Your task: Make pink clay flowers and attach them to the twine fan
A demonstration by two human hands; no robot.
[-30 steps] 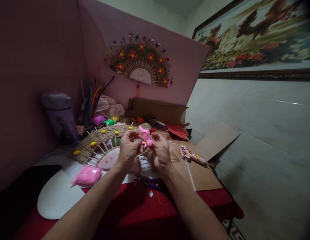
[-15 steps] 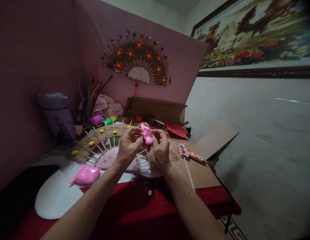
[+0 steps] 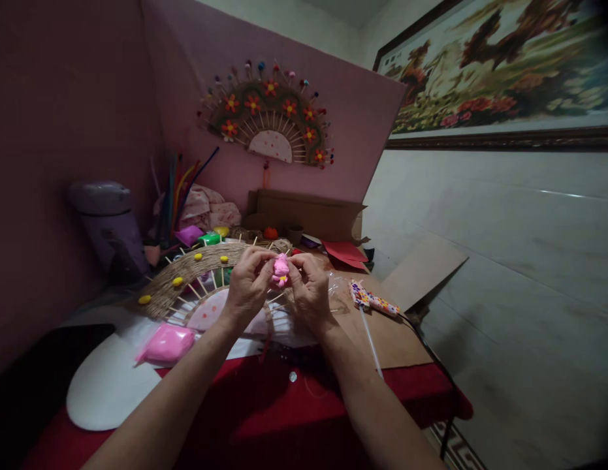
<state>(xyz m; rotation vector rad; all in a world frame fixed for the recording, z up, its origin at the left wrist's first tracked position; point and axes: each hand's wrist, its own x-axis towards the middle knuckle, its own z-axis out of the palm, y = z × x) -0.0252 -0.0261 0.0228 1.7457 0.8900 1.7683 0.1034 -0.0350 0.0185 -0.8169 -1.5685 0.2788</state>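
Between the fingertips of both hands is a small lump of pink clay [image 3: 281, 266], held above the right part of a fan-shaped piece. My left hand [image 3: 249, 282] pinches its left side, and my right hand [image 3: 309, 286] grips the right side. A bit of yellow shows at the lump's lower edge. Below the hands, the fan piece [image 3: 171, 282] has a twine-wrapped band with yellow ovals, thin sticks and a pale dotted half-circle. A bag of bright pink clay [image 3: 167, 344] lies left of my forearms.
A patterned glue gun [image 3: 375, 300] rests on cardboard [image 3: 396, 346] at the right. A white disc [image 3: 108, 385] is at the front left, a purple bottle [image 3: 110, 228] behind it. Red paper [image 3: 347, 253] lies at the back. A finished flowered fan [image 3: 272, 124] hangs on the pink board.
The pink lump has been turned and lowered slightly between the fingers, and yellow now shows on it. Both hands have shifted a little to the left.
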